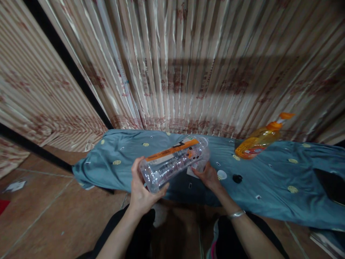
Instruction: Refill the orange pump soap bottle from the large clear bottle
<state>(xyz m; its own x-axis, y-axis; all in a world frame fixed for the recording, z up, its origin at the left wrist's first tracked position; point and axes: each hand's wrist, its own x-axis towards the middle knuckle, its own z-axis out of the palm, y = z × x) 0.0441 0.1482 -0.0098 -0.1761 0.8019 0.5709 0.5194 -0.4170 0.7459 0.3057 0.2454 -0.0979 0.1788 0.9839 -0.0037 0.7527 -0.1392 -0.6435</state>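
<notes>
A large clear plastic bottle point(175, 162) with an orange-and-white label lies tilted in the air above the cloth-covered bench. At its left end, my left hand point(141, 190) is closed around it, thumb along the near side. My right hand point(209, 177) is at the bottle's right end, its fingers bent around a thin whitish piece point(192, 172). Whether that piece is paper or cloth I cannot tell, and the bottle partly covers it. Just right of this hand, a white round cap point(221, 175) and a small black cap point(237, 178) lie on the cloth.
An orange pump bottle point(258, 142) of yellow liquid stands to the right on the blue-green cloth point(272, 180). A dark flat object point(330, 185) rests at the right edge. Behind hangs a pleated curtain point(175, 64); black poles point(70, 68) cross the left side.
</notes>
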